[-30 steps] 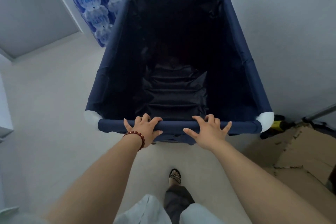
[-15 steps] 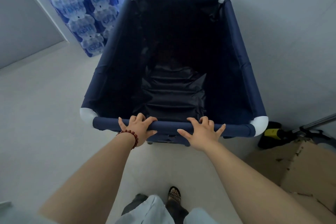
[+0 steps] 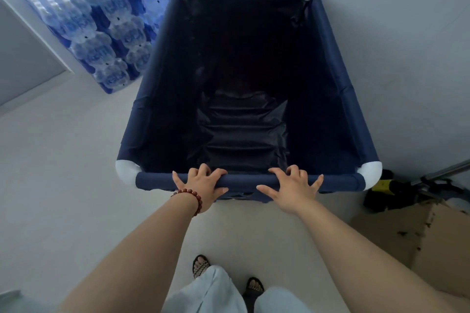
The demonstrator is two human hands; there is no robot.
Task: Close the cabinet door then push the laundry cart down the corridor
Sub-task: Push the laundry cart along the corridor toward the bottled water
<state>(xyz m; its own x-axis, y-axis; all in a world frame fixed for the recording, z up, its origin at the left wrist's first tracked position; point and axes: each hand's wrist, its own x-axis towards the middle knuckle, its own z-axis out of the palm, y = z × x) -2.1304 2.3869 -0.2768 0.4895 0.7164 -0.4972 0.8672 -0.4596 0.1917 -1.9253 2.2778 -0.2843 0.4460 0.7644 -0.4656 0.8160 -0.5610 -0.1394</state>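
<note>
A navy fabric laundry cart [image 3: 157,63] with white corner joints fills the middle of the view, its dark liner holding nothing visible. My left hand [image 3: 203,185], with a red bead bracelet at the wrist, grips the near rail left of centre. My right hand [image 3: 292,188] rests on the same rail to the right, fingers curled over the top and thumb spread. The cabinet door is out of view.
Stacked packs of water bottles [image 3: 101,33] stand against the wall ahead on the left. A flattened cardboard box [image 3: 412,241] and a black-and-yellow tool [image 3: 384,188] lie on the floor at right. The wall [image 3: 407,33] runs close along the cart's right side.
The cart and I have rolled forward and turned slightly; the water bottle packs have shifted right and closer. Both hands keep their places on the rail.
</note>
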